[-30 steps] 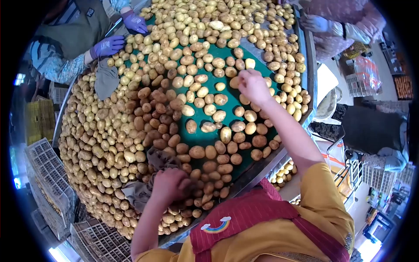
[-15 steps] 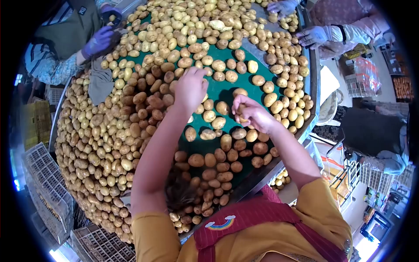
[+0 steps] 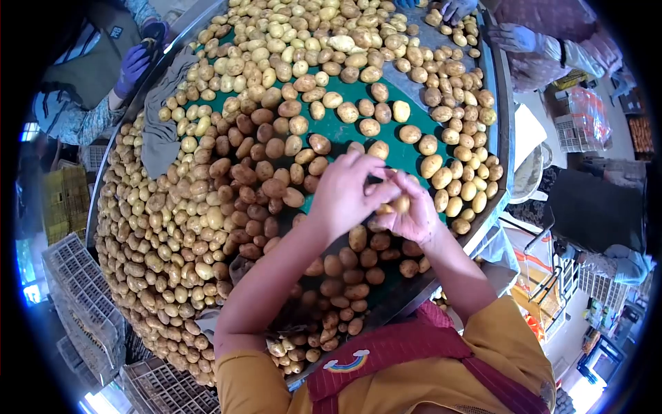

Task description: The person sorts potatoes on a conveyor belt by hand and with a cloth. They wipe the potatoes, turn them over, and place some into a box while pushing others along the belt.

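My right hand (image 3: pixel 417 217) is palm up over the front right of the green surface (image 3: pixel 348 136), its fingers curled round a yellow-brown potato (image 3: pixel 401 203). From the left, my left hand (image 3: pixel 345 193) comes right up to it, with its thumb reaching over to that potato. The left fingers are bent and apart from the thumb, and a dark gap shows between them. Just beyond the two hands a potato (image 3: pixel 378 150) lies on the green surface. Several more potatoes (image 3: pixel 357 238) lie just in front of my hands, partly hidden by the left one.
A large heap of potatoes (image 3: pixel 183 228) covers the table's left side. A grey cloth (image 3: pixel 160 141) lies on the heap near a co-worker's gloved hand (image 3: pixel 131 69). Another co-worker's gloved hand (image 3: pixel 514 36) rests at the far right edge. Plastic crates (image 3: pixel 79 290) stand at the left.
My left hand has moved right and towards me, from the heap's edge to beside my right hand. My right hand has turned palm up and come slightly nearer.
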Demonstrator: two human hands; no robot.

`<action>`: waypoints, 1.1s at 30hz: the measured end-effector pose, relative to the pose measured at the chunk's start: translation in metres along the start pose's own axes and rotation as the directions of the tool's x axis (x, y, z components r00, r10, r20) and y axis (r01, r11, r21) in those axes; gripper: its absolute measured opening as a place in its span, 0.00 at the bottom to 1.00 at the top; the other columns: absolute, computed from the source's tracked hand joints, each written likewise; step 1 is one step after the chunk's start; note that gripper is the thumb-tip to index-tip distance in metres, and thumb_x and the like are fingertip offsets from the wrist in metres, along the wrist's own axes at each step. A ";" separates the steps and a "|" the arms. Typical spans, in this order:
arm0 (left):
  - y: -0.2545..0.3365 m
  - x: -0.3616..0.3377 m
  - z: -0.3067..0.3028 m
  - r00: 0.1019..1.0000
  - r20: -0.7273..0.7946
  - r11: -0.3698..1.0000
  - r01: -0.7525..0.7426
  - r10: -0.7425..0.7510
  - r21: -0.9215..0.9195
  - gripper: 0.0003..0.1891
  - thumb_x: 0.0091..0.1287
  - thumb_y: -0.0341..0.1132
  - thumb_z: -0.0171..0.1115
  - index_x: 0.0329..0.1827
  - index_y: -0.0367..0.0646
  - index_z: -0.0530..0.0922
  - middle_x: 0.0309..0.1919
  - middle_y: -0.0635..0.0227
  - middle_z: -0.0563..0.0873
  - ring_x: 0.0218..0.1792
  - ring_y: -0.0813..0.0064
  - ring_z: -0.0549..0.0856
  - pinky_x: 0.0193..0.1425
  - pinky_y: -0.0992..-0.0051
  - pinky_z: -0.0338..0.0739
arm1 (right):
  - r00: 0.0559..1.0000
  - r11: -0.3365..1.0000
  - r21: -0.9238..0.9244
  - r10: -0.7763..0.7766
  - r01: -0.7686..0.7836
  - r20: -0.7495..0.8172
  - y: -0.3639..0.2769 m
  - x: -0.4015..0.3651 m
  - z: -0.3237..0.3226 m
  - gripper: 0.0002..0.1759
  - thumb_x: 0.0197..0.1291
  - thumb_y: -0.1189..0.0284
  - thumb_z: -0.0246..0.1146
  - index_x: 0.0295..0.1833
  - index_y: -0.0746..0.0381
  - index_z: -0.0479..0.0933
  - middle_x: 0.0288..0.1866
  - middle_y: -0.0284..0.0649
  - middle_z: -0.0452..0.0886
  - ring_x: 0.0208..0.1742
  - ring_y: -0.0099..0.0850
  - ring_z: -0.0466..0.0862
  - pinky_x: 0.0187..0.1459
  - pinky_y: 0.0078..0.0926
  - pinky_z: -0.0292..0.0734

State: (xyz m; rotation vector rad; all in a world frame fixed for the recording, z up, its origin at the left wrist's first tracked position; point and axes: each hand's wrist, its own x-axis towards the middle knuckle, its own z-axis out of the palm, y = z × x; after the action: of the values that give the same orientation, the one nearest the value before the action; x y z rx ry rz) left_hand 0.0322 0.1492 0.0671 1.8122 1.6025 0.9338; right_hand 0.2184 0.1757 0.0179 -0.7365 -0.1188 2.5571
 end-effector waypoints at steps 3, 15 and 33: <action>-0.057 0.028 -0.009 0.980 -0.198 0.984 0.061 -0.028 0.166 0.15 0.64 0.33 0.73 0.51 0.39 0.83 0.45 0.54 0.85 0.43 0.54 0.86 0.48 0.65 0.83 | 0.993 0.964 0.262 0.017 -0.047 0.116 0.008 -0.009 -0.020 0.14 0.75 0.67 0.61 0.59 0.63 0.77 0.48 0.44 0.82 0.37 0.29 0.78 0.28 0.16 0.71; -0.153 0.129 -0.017 0.951 -0.305 0.758 0.158 0.056 0.633 0.15 0.65 0.32 0.66 0.55 0.41 0.82 0.56 0.57 0.83 0.46 0.52 0.86 0.53 0.55 0.80 | 0.996 0.997 -0.064 0.037 -0.031 0.086 0.022 -0.047 -0.027 0.22 0.79 0.61 0.57 0.70 0.62 0.74 0.46 0.37 0.82 0.37 0.27 0.80 0.35 0.23 0.72; -0.160 0.147 -0.028 0.986 -0.097 0.685 0.166 -0.138 0.709 0.24 0.61 0.24 0.70 0.62 0.44 0.81 0.53 0.61 0.82 0.56 0.55 0.81 0.62 0.59 0.78 | 0.998 0.985 -0.169 0.031 -0.022 0.050 0.028 -0.053 -0.024 0.23 0.79 0.61 0.57 0.66 0.66 0.76 0.33 0.40 0.81 0.29 0.29 0.76 0.31 0.26 0.71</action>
State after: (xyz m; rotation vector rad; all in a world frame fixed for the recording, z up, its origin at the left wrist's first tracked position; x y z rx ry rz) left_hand -0.0803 0.3170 -0.0193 2.0884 2.3203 0.2409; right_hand 0.2586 0.1250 0.0170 -0.7373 -0.3478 2.6160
